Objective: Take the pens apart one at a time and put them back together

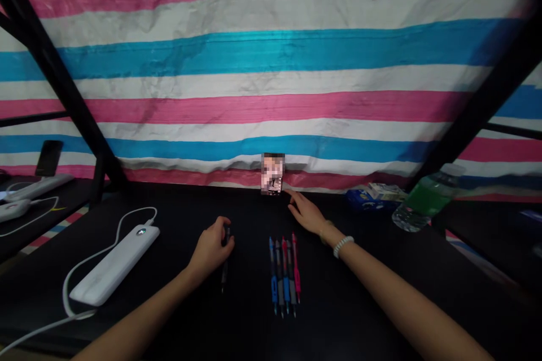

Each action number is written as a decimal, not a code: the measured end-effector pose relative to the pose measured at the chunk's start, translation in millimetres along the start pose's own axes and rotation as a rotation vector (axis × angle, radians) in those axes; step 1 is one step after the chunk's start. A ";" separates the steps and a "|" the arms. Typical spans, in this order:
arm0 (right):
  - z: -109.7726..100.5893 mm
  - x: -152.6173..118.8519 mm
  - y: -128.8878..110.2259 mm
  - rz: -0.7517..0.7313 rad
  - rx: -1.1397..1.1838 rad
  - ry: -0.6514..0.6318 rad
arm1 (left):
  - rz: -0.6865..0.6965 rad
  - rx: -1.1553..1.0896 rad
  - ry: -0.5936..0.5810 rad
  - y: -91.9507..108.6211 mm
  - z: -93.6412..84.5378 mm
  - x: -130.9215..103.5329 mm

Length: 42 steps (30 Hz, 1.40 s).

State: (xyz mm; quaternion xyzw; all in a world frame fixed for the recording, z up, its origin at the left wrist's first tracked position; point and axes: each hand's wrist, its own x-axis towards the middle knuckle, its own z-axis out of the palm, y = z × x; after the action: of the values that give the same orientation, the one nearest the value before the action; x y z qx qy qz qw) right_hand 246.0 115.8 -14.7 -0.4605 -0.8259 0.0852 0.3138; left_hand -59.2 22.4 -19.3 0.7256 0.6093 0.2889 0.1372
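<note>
My left hand [212,245] is closed around a dark pen [224,276], whose tip points down toward me over the black table [190,327]. With its fingers apart, my right hand [308,213] reaches to the lower right corner of a small upright phone [272,174]; the index fingertip is at or near its edge. The phone's screen is lit and partly blurred. Between my forearms several pens [285,276] lie side by side, in blue, grey and pink, tips toward me.
A white power bank [115,264] with a white cable lies at the left. At the right are a bottle [427,197] with a green label and a blue packet [366,200]. Striped sheeting [271,51] hangs behind, between dark metal bars. Another phone [49,158] stands far left.
</note>
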 end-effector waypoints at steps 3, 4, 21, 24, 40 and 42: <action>9.1 21.4 10.3 -0.017 -0.064 0.002 | -0.033 0.026 -0.026 1.7 -4.1 -1.3; 11.2 25.8 12.7 -0.022 -0.082 0.004 | -0.045 0.036 -0.032 2.2 -5.4 -1.7; 15.7 28.0 17.0 -0.061 -0.230 -0.056 | 0.230 0.150 -0.002 16.1 -6.7 -13.4; 16.0 28.3 16.8 -0.061 -0.247 -0.072 | 0.450 0.090 -0.047 22.2 -6.1 -18.6; 15.7 26.2 16.9 -0.053 -0.220 -0.001 | 0.575 0.099 -0.006 23.8 -17.7 -16.5; 15.6 25.9 16.4 -0.050 -0.218 0.023 | 0.566 0.086 -0.038 25.2 -18.4 -13.7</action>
State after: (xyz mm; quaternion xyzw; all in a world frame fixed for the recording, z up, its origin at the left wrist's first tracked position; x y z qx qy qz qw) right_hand 238.5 148.4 -22.6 -0.4723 -0.8378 -0.0182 0.2732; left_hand -51.0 0.9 5.8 0.8772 0.3916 0.2760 0.0315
